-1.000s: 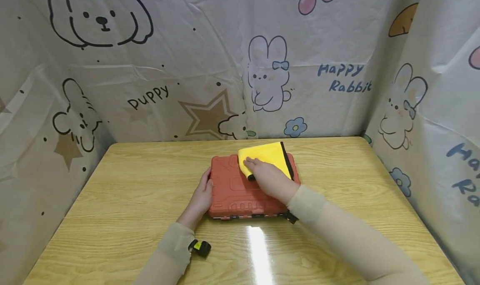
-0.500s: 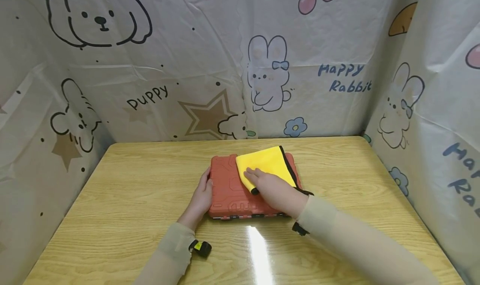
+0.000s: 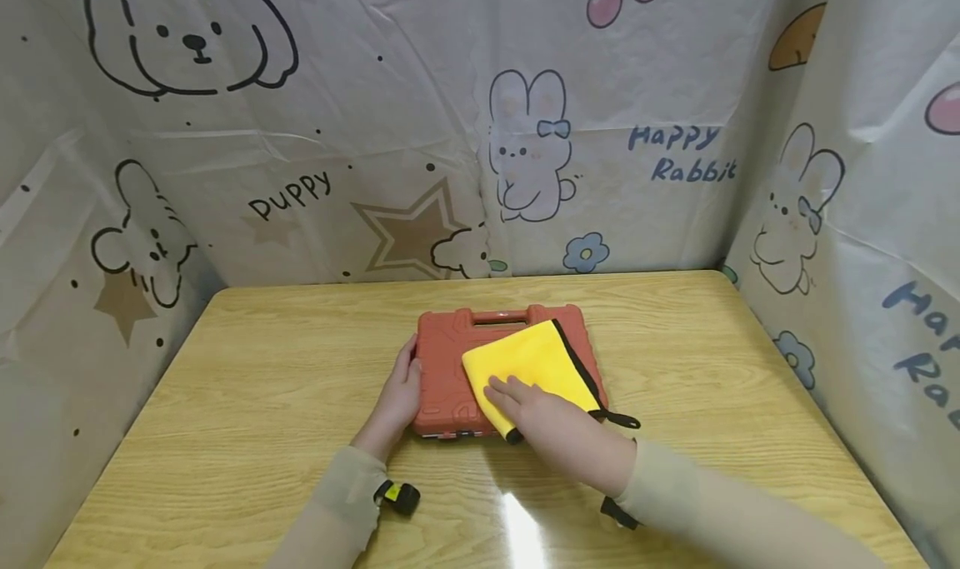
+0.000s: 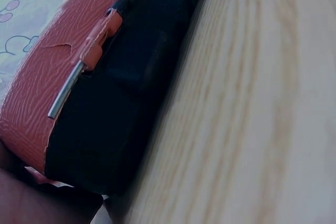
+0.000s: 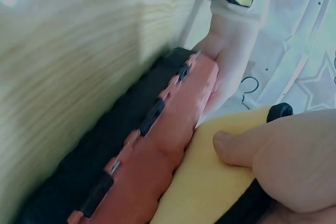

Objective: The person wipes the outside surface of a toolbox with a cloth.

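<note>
A red plastic carrying case (image 3: pixel 442 369) with a black lower half (image 4: pixel 105 129) lies flat on the table, its handle (image 3: pixel 500 314) at the far side. My left hand (image 3: pixel 395 402) rests along the case's left side, fingers stretched forward against it. Over the lid's right and front part lies a folded yellow cloth (image 3: pixel 525 356) with black edging and a black loop (image 3: pixel 622 421). My right hand (image 3: pixel 562 431) presses flat on that cloth, fingers extended to the left. One corner of the cloth hangs past the front edge of the case. Hinges and a metal pin (image 4: pixel 65 90) show along the near side.
The wooden table (image 3: pixel 285 361) stretches out on both sides of the case. White sheets with cartoon prints (image 3: pixel 420 69) rise at the back, left and right. A black strap-mounted camera (image 3: pixel 401 497) sits on the left wrist, with another (image 3: pixel 618 512) on the right.
My right hand has slid the yellow cloth toward me, from the lid's far right to its front edge, uncovering the handle. My left hand keeps its place against the case.
</note>
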### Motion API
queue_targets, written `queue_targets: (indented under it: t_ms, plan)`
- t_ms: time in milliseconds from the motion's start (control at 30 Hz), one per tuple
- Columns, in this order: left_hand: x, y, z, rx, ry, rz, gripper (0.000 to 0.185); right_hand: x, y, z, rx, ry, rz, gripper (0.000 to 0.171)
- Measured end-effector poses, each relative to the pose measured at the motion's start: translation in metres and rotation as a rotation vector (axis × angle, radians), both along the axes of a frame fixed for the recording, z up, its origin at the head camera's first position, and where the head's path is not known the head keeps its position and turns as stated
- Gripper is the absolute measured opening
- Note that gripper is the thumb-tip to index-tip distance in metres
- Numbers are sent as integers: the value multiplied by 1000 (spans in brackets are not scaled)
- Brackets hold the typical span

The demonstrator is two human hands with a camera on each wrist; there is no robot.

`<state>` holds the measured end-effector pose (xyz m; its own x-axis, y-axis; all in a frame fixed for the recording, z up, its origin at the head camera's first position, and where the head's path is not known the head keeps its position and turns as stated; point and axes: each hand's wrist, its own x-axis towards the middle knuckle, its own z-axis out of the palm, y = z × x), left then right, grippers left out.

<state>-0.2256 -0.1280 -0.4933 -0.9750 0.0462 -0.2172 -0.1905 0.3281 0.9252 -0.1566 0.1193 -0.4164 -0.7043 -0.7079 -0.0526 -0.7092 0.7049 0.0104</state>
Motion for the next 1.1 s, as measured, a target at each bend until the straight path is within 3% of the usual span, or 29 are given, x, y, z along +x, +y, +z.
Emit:
queue_targets:
  t_ms: [333, 633, 900, 1100]
  plan:
    - [3, -2, -3, 22, 5, -7, 55, 22, 5, -1, 11, 54, 34, 63]
    - [0, -4, -1, -24, 11, -12, 55, 32, 13, 0, 46, 101, 76, 71]
    - [0, -5, 0, -42, 33, -19, 55, 26, 16, 4, -64, 35, 57, 70]
    - [0, -4, -1, -37, 39, -25, 55, 13, 17, 8, -81, -18, 16, 66]
